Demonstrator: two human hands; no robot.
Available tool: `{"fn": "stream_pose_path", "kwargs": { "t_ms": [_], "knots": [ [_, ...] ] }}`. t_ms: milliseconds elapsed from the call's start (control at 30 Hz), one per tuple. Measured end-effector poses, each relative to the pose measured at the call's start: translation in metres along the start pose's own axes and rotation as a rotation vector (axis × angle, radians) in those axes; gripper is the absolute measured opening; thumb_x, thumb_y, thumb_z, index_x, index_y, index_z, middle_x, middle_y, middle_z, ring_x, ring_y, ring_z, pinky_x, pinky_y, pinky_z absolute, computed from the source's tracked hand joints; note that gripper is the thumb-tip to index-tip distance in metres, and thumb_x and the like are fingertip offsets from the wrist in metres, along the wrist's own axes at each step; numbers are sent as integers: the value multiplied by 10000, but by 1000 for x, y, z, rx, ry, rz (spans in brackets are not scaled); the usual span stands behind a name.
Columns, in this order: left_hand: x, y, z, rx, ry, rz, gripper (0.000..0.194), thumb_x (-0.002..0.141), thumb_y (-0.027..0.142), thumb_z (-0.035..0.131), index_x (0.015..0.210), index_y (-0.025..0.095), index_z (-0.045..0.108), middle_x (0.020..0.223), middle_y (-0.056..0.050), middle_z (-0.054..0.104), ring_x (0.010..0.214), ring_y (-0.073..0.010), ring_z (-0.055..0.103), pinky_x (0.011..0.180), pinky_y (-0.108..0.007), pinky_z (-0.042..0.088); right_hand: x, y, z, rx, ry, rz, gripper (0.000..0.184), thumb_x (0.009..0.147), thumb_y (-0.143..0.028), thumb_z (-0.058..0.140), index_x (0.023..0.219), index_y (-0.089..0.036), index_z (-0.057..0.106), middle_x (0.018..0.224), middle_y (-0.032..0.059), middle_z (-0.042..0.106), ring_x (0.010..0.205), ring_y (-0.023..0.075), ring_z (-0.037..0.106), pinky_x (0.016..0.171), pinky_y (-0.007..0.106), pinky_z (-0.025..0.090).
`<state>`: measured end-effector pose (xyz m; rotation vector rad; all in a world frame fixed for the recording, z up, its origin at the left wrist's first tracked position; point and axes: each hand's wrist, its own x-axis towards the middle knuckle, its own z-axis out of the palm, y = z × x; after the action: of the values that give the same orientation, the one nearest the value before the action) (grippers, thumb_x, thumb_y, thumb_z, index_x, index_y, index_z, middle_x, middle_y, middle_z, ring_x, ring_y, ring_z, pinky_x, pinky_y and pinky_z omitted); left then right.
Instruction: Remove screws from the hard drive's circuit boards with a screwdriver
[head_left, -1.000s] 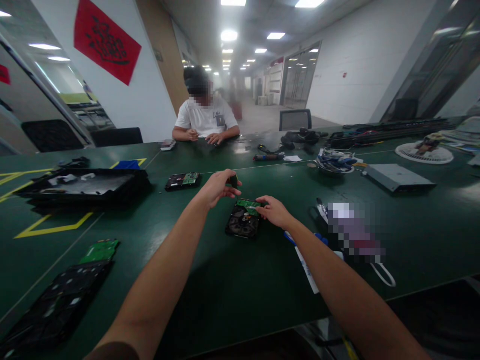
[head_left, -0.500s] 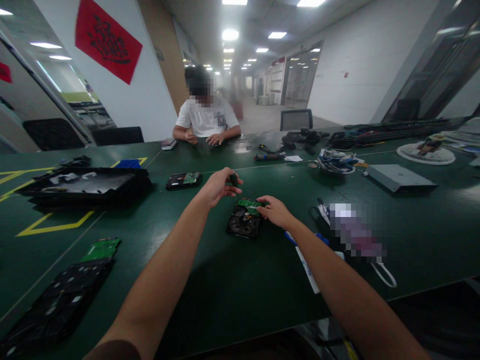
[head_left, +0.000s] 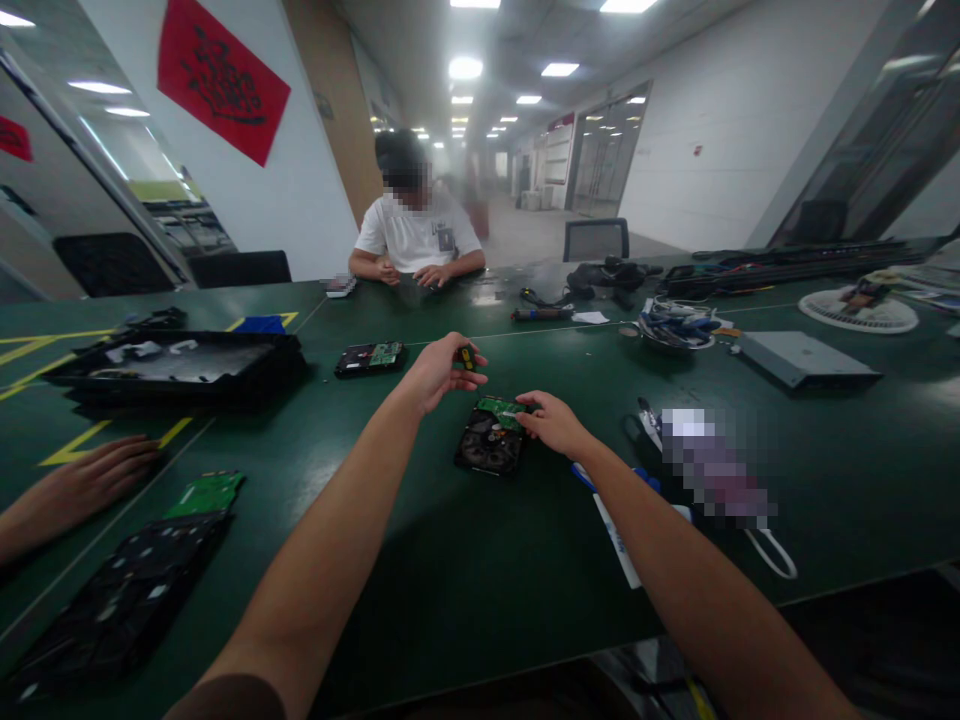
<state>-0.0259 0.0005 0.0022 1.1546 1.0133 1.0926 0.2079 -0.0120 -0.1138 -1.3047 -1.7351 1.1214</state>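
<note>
A hard drive [head_left: 489,446] lies on the green table in front of me, its green circuit board [head_left: 501,411] facing up at the far end. Just above that far end, my left hand [head_left: 447,372] has its fingers curled round a screwdriver [head_left: 466,358] with a black and yellow handle. The tip is too small to make out clearly. My right hand [head_left: 553,422] is at the drive's right side, thumb and fingertips closed on the edge by the circuit board.
Another hard drive [head_left: 370,358] lies beyond my left forearm. At left are a row of drives [head_left: 112,590], a black tray [head_left: 180,365] and another person's hand [head_left: 101,478]. A lanyard [head_left: 649,425], cable bundle [head_left: 677,325] and grey metal box [head_left: 806,360] lie right. A person [head_left: 420,235] sits opposite.
Another person's hand has come in from the left edge onto the table. The screwdriver has turned in my left hand, so yellow now shows on its handle. My right hand stays on the drive.
</note>
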Motion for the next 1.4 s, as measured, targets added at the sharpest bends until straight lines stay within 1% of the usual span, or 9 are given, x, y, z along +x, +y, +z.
{"fn": "stream_pose_path", "kwargs": {
  "t_ms": [167,333,500,633,833,933,1067,1300,1400],
  "knots": [
    [-3,2,1,48,-7,18,266,830,367,552,936,150,665,908,-95,671,606,-167,679,525,-264,499,0,0,0,2,-2,-1,412,884,-256,681,1275,-170,584,914,47,675,672,124,615,579,245,504],
    [-3,1,3,58,-18,9,280,831,383,561,965,149,633,928,-119,697,593,-183,671,515,-291,494,1,0,-1,-1,-8,3,417,883,-262,682,1276,-165,585,882,44,671,674,133,618,588,257,507],
    [-1,0,3,81,27,30,229,832,359,558,903,151,623,938,-145,717,541,-144,620,447,-250,399,0,0,-1,-1,0,5,423,880,-272,687,1279,-170,590,852,33,661,677,135,620,602,262,511],
    [-3,0,4,117,-14,53,251,826,358,562,921,152,670,975,-126,705,511,-124,603,417,-245,369,0,-1,0,2,-3,4,416,881,-261,680,1274,-161,588,835,25,656,655,127,609,589,255,502],
    [-6,1,8,85,-87,-15,282,822,356,596,1023,159,617,971,-142,727,508,-155,628,420,-260,407,0,-2,0,-1,-1,3,421,885,-256,674,1280,-146,579,812,19,650,634,121,599,576,250,493],
    [-5,1,7,73,-77,-3,236,827,350,590,958,156,614,971,-142,724,556,-166,658,450,-259,432,0,-1,-1,-4,-3,-2,425,883,-262,682,1281,-152,583,842,29,660,645,122,604,576,250,498],
    [-3,0,4,131,-19,40,238,835,346,576,896,140,678,969,-134,704,583,-140,661,481,-240,437,2,5,-1,-9,3,-19,419,880,-273,689,1276,-176,591,927,45,677,666,119,613,586,248,508],
    [-1,-1,4,74,-41,-17,277,845,376,562,988,150,634,958,-141,727,553,-170,665,465,-267,460,5,10,0,-26,15,-23,412,883,-280,692,1271,-186,592,959,49,682,662,116,613,580,240,503],
    [-1,0,5,38,-29,-29,247,845,365,574,966,152,609,930,-145,728,582,-183,681,474,-262,464,4,9,0,-20,16,-20,414,883,-286,694,1272,-185,593,942,46,682,665,121,615,586,244,505]
  ]
}}
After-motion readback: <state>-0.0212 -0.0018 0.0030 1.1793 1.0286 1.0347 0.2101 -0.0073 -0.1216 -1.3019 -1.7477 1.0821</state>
